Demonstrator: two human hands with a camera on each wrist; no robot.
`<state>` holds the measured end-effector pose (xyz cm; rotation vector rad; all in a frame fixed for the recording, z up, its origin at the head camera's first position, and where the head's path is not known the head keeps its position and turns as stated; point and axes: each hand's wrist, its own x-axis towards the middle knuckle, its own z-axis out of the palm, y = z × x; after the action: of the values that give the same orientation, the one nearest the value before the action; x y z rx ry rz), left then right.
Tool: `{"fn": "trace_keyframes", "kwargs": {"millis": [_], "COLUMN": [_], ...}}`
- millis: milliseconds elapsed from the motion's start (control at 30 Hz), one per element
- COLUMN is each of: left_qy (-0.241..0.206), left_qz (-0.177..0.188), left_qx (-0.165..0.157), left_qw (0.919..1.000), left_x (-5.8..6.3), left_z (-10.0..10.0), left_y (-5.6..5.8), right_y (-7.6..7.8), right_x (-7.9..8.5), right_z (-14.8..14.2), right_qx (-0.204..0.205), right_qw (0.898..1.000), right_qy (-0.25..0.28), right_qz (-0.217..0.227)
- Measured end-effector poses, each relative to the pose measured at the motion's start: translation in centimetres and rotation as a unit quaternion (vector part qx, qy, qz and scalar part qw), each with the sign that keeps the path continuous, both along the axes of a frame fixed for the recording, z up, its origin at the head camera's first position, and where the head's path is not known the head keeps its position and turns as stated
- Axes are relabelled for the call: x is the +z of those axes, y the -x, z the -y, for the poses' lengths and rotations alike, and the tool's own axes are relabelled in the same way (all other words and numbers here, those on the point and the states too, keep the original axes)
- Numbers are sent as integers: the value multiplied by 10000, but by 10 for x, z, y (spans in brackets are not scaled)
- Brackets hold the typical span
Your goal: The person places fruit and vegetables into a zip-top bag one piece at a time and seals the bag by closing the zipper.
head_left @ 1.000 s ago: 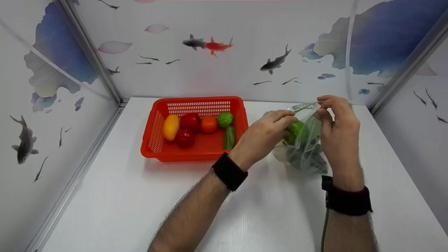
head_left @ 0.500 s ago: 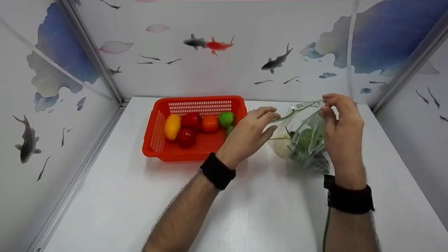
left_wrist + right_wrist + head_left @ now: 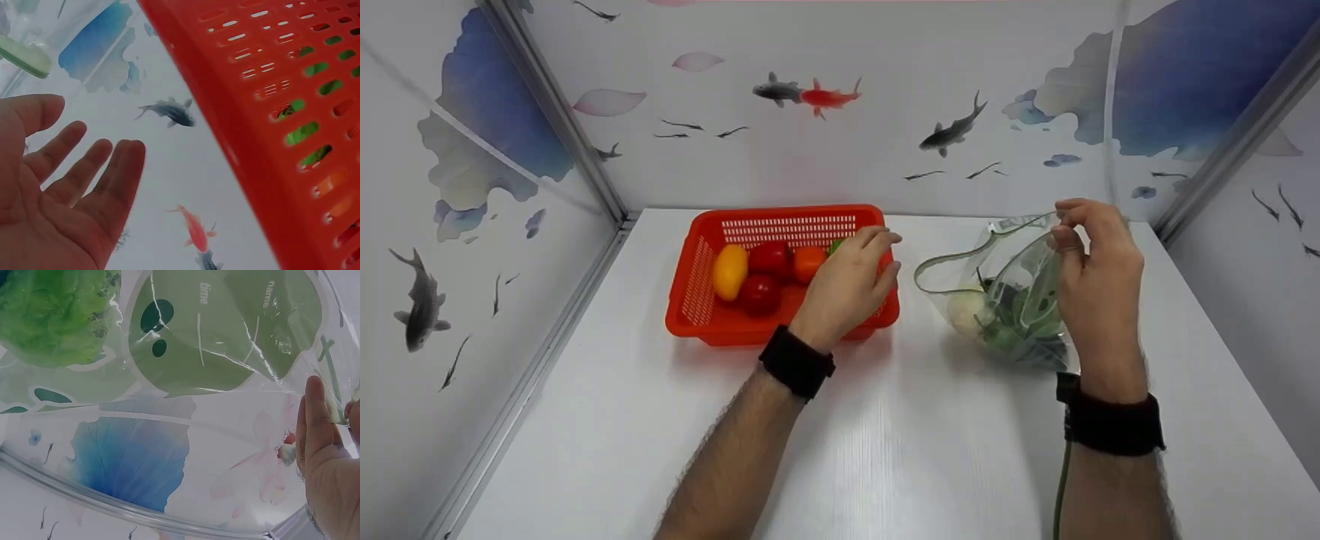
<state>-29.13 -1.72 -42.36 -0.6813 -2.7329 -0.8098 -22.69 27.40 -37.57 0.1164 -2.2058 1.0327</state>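
Observation:
My right hand (image 3: 1102, 277) pinches the rim of a clear zip-lock bag (image 3: 1005, 247) between thumb and fingers. The green-edged mouth gapes toward the left. Inside lie a pale round item (image 3: 969, 311) and green vegetables (image 3: 1012, 322); a lumpy bright green one (image 3: 56, 320) shows large in the right wrist view. My left hand (image 3: 851, 285) is over the right end of a red basket (image 3: 735, 335), holding nothing. Its fingers are loosely spread in the left wrist view, beside the basket wall (image 3: 225, 129). It hides most of the green items at that end.
The basket holds a yellow mango-shaped fruit (image 3: 730, 272), two red fruits (image 3: 760, 294) and an orange-red one (image 3: 810, 264). A white table (image 3: 885, 450) bears basket and bag. Walls printed with fish (image 3: 829, 97) enclose the back and sides.
The bright green lumpy vegetable has dropped deeper into the bag. My left hand has come off the bag's rim and moved left over the basket. My right hand keeps its pinch, shifting slightly right.

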Motion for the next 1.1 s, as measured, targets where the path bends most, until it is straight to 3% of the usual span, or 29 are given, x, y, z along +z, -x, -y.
{"fn": "trace_keyframes", "kwargs": {"millis": [267, 533, 767, 900, 1100], "left_qy": [548, 499, 844, 1053, 926], "left_qz": [973, 1866, 2378, 2724, 3564], "left_qx": [497, 637, 672, 576, 637], "left_qw": [9925, 9791, 9653, 9547, 9276], "left_x": [-15, -29, -36, -37, -38], "left_z": [7, 11, 14, 17, 20], "left_y": [7, 15, 19, 21, 25], "right_y": [0, 1, 3, 3, 2], "right_x": [0, 1, -2, -2, 1], "right_z": [-1, -1, -2, -2, -1], "right_qx": [12, 51, 55, 67, 90], "right_qw": [10000, 10000, 9999, 9999, 9999], "right_qy": [-22, 32, -59, -75, -91], "right_qz": [26, 43, -79, -86, 34]}}
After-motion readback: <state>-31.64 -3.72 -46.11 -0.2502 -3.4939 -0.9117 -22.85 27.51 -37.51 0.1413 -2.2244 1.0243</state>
